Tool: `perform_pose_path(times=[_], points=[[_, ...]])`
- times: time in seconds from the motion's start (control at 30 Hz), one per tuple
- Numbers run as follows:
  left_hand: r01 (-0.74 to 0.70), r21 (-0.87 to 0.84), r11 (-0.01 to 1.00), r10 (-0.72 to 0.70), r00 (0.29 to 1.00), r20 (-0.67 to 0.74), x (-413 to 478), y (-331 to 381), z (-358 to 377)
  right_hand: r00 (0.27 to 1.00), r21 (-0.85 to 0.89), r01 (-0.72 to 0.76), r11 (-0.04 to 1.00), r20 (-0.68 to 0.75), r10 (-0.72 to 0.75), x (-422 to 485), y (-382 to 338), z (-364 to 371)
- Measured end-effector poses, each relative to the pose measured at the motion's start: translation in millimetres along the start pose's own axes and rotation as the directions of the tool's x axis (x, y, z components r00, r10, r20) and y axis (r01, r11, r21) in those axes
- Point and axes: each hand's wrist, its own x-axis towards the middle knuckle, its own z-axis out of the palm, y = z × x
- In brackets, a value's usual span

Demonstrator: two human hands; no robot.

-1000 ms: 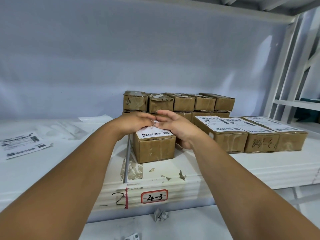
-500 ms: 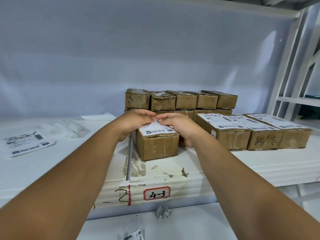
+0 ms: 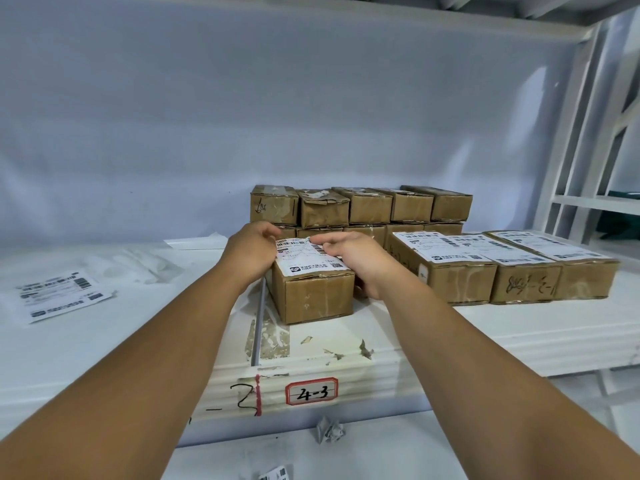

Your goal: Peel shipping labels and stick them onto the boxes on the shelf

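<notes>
A brown cardboard box [image 3: 317, 299] stands near the shelf's front edge, with a white shipping label [image 3: 304, 259] lying on its top. The label looks slightly wrinkled in the middle. My left hand [image 3: 254, 249] rests against the box's far left corner, fingertips touching the label's left edge. My right hand [image 3: 353, 259] lies over the label's right side with its fingers pressing on the far edge and the thumb down beside the box. Three boxes to the right [image 3: 457, 282] carry labels on top.
Unlabelled brown boxes [image 3: 346, 207] are stacked two high at the back. Printed label sheets [image 3: 59, 296] and peeled backing papers [image 3: 138, 265] lie on the left of the shelf [image 3: 519, 341]. A "4-3" tag [image 3: 311, 391] marks the front edge; crumpled paper [image 3: 330, 431] lies below.
My hands have slid apart across the box top, uncovering more of the label. The view has shifted slightly closer.
</notes>
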Motion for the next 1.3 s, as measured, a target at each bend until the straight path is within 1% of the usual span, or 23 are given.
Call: perform_pose_path(times=[0.07, 0.13, 0.2, 0.23, 0.33, 0.37, 0.5, 0.57, 0.63, 0.7, 0.77, 0.9, 1.13, 1.23, 1.3], points=[[-0.018, -0.014, 1.0, 0.018, 0.999, -0.035, -0.6, 0.9, -0.1, 1.0, 0.006, -0.012, 1.0, 0.004, 0.012, 0.1, -0.3, 0.7], [-0.027, -0.063, 0.998, 0.026, 0.999, -0.023, -0.3, 1.1, -1.0, 1.0, 0.021, -0.018, 1.0, -0.002, 0.018, 1.2, 0.4, 1.3], [-0.039, -0.092, 0.995, 0.043, 0.998, 0.045, -0.3, 1.2, -0.7, 1.0, 0.043, -0.011, 0.999, -0.027, 0.013, 3.1, 1.6, 1.4], [-0.052, -0.095, 0.994, 0.062, 0.993, 0.103, -1.4, 1.7, -0.2, 0.999, 0.054, -0.008, 0.999, -0.052, 0.011, 4.4, 2.1, 0.7], [-0.073, -0.125, 0.989, 0.109, 0.945, 0.309, -5.0, 1.9, 1.9, 0.99, 0.051, -0.013, 0.999, -0.139, 0.02, 7.2, 3.5, -3.3], [-0.079, -0.128, 0.989, 0.12, 0.927, 0.355, -7.3, 2.4, 2.1, 0.988, 0.044, -0.015, 0.999, -0.152, 0.021, 7.8, 3.8, -4.4], [-0.154, -0.125, 0.98, 0.194, 0.884, 0.425, -15.7, 7.7, -0.6, 0.988, 0.027, -0.026, 0.999, -0.154, 0.03, 8.5, 5.5, -6.3], [-0.199, -0.143, 0.97, 0.243, 0.857, 0.455, -20.2, 12.9, -4.9, 0.986, 0.021, 0.002, 1.0, -0.166, 0.002, 8.9, 6.1, -7.1], [-0.204, -0.176, 0.963, 0.267, 0.809, 0.524, -23.4, 15.8, -9.3, 0.981, 0.013, 0.036, 0.999, -0.193, -0.033, 9.6, 6.3, -8.0], [-0.217, -0.157, 0.963, 0.268, 0.764, 0.587, -25.3, 17.5, -10.0, 0.98, 0.009, 0.034, 0.999, -0.196, -0.032, 7.9, 5.9, -8.0], [-0.223, -0.142, 0.964, 0.263, 0.752, 0.604, -24.6, 18.1, -9.3, 0.984, 0.02, 0.018, 1.0, -0.178, -0.014, 5.1, 4.4, -7.8], [-0.214, -0.172, 0.962, 0.275, 0.73, 0.626, -22.5, 15.4, -10.2, 0.986, 0.024, -0.015, 1.0, -0.164, 0.019, 1.7, 1.8, -7.8], [-0.181, -0.103, 0.978, 0.206, 0.774, 0.599, -18.4, 12.3, -7.7, 0.987, 0.058, 0.003, 0.998, -0.159, 0.007, 2.2, 2.3, -7.5], [-0.176, -0.12, 0.977, 0.213, 0.774, 0.596, -19.2, 11.8, -6.5, 0.984, 0.043, -0.014, 0.999, -0.175, 0.022, 3.8, 2.3, -6.9], [-0.179, -0.102, 0.978, 0.205, 0.792, 0.576, -19.4, 11.2, -5.1, 0.98, 0.016, -0.023, 1.0, -0.199, 0.026, 6.8, 3.5, -6.9]])
